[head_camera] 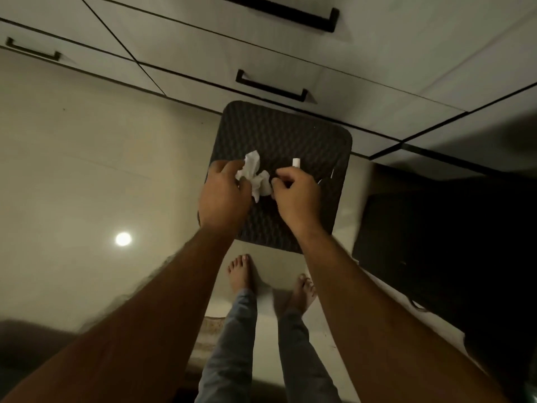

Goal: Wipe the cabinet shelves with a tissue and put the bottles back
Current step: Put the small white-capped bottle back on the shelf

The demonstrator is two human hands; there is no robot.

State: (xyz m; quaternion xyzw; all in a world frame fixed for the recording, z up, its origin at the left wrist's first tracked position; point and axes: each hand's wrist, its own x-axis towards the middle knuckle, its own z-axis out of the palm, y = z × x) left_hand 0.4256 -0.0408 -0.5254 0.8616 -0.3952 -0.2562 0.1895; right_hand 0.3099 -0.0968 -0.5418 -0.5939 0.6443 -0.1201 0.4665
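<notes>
Two hands meet above a dark woven square stool top (290,135): the left hand (225,193) pinches a crumpled white tissue (255,177), and the right hand (293,190), fingers curled, pinches the tissue's other end and holds a small white cylinder (296,162). Pale drawer fronts with black handles (271,86) stand just beyond.

Directly below the hands, a dark woven square stool (279,135) fills the floor against the pale cabinet fronts with black bar handles (271,86). Bare glossy cream floor (87,158) lies open leftward; a black boxy object (447,242) crowds the right.
</notes>
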